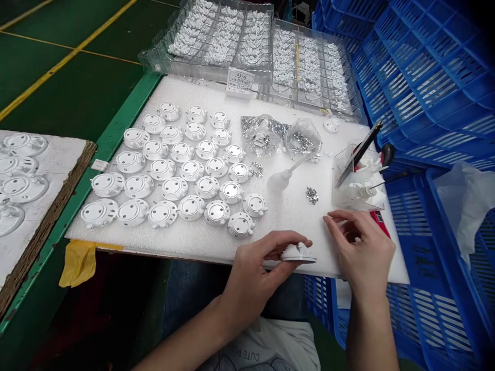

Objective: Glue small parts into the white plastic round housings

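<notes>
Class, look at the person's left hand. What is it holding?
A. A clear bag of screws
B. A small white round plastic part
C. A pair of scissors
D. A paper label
B: the left hand grips a white round part at the near edge of the white foam sheet; the right hand holds nothing that shows.

I have one view only, from the camera on the person's head, looking forward and down over a white foam sheet [201, 242] that fills the middle of the picture. It sits close: both forearms come in from the bottom edge, with the left hand [253, 273] and right hand [361, 252] low in the frame at the sheet's near edge. The far edge reaches clear trays [216, 36] at the top, blue crates [433, 67] close off the right, and green floor [73, 77] runs along the left.
</notes>
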Demonstrator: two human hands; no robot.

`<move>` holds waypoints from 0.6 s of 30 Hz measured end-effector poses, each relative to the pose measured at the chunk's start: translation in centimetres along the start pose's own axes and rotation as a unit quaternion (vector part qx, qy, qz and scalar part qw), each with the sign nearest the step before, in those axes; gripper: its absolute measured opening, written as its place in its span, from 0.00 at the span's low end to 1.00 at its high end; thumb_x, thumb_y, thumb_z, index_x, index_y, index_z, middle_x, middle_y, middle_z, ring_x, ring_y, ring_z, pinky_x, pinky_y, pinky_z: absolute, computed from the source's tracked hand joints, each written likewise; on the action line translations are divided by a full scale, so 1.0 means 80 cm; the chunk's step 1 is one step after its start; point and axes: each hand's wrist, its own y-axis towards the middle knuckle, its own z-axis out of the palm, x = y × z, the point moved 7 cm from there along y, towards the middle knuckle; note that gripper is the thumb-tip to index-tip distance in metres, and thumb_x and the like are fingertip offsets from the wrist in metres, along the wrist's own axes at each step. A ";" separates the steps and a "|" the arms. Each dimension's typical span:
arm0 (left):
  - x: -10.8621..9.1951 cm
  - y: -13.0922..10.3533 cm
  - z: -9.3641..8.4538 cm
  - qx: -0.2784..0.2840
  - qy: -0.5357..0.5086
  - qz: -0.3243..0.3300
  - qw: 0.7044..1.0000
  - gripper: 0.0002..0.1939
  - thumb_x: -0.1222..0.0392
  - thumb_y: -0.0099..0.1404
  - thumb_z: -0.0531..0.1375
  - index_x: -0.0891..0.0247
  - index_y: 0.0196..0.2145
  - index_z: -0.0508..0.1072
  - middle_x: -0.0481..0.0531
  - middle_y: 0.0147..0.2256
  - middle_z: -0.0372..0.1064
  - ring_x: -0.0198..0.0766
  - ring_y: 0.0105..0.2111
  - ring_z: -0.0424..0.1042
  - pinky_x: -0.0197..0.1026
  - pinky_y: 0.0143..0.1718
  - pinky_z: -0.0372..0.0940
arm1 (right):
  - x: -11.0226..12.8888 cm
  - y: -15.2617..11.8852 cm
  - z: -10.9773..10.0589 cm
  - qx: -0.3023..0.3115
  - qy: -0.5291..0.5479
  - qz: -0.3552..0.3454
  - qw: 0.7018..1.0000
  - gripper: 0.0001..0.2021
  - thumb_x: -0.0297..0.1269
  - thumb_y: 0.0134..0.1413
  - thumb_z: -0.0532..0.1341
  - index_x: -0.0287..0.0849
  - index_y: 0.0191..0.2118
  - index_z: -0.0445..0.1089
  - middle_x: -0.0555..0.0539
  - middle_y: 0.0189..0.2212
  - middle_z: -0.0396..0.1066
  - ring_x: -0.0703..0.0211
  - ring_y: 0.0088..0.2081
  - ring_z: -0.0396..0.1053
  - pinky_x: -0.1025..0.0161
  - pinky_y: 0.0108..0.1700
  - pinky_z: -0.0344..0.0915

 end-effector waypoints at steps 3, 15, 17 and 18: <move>-0.002 0.005 0.004 0.016 0.019 0.019 1.000 0.06 0.65 0.69 0.65 0.61 0.44 0.77 0.50 0.45 0.82 0.36 0.46 0.80 0.33 0.49 0.73 | -0.004 -0.015 0.002 0.056 0.201 0.104 0.973 0.08 0.42 0.57 0.69 0.44 0.35 0.76 0.52 0.24 0.68 0.66 0.21 0.63 0.66 0.23 0.59; -0.004 0.009 0.000 -0.010 0.151 0.073 0.986 0.06 0.70 0.65 0.64 0.60 0.37 0.76 0.51 0.37 0.73 0.39 0.39 0.74 0.37 0.39 0.70 | 0.048 -0.018 0.034 0.228 0.349 0.117 0.902 0.07 0.40 0.55 0.71 0.43 0.30 0.78 0.51 0.24 0.68 0.68 0.23 0.62 0.70 0.22 0.58; -0.003 0.009 0.000 -0.017 0.151 0.069 0.986 0.06 0.70 0.65 0.63 0.60 0.37 0.75 0.51 0.37 0.73 0.39 0.39 0.74 0.37 0.39 0.70 | 0.047 -0.016 0.031 0.224 0.328 0.105 0.912 0.08 0.40 0.56 0.71 0.44 0.30 0.78 0.51 0.25 0.68 0.67 0.24 0.62 0.69 0.23 0.59; -0.003 0.010 0.001 -0.019 0.150 0.070 0.986 0.06 0.70 0.65 0.63 0.60 0.37 0.75 0.51 0.37 0.73 0.39 0.39 0.74 0.37 0.39 0.70 | 0.047 -0.016 0.029 0.222 0.317 0.097 0.917 0.07 0.40 0.56 0.70 0.44 0.30 0.78 0.50 0.25 0.68 0.67 0.25 0.63 0.69 0.24 0.59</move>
